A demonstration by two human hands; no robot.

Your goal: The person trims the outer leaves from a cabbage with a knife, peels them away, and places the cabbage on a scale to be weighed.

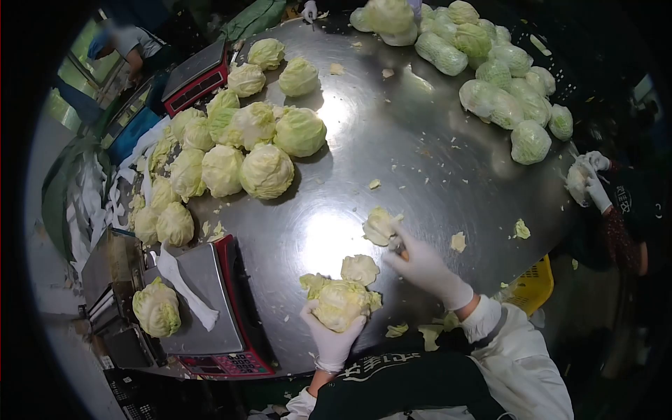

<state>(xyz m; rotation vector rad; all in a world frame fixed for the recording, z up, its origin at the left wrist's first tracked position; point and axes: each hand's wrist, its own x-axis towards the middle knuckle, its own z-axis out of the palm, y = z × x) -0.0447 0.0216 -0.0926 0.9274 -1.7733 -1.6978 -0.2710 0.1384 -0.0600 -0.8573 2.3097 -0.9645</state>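
Observation:
My left hand point(332, 339), in a white glove, is wrapped round the lower side of a pale green cabbage point(341, 306) near the front edge of the metal table point(406, 189). Loose outer leaves spread from this head, and a cut leaf point(360, 269) lies just behind it. To the right, my gloved right hand point(425, 267) is partly closed, its fingertips at a curled cabbage leaf point(379, 225). A small dark and brownish thing shows by its fingers, too blurred to name. Leaf scraps point(430, 337) lie at the front edge below my right forearm.
Unwrapped cabbages point(267, 171) are piled at left; wrapped ones point(493, 73) fill the back right. A red-framed scale point(210, 308) bears a cabbage point(156, 309). Another scale point(196, 73) stands behind. A co-worker's gloved hands point(596, 183) hold a wrapped cabbage at right, past a yellow crate point(533, 285).

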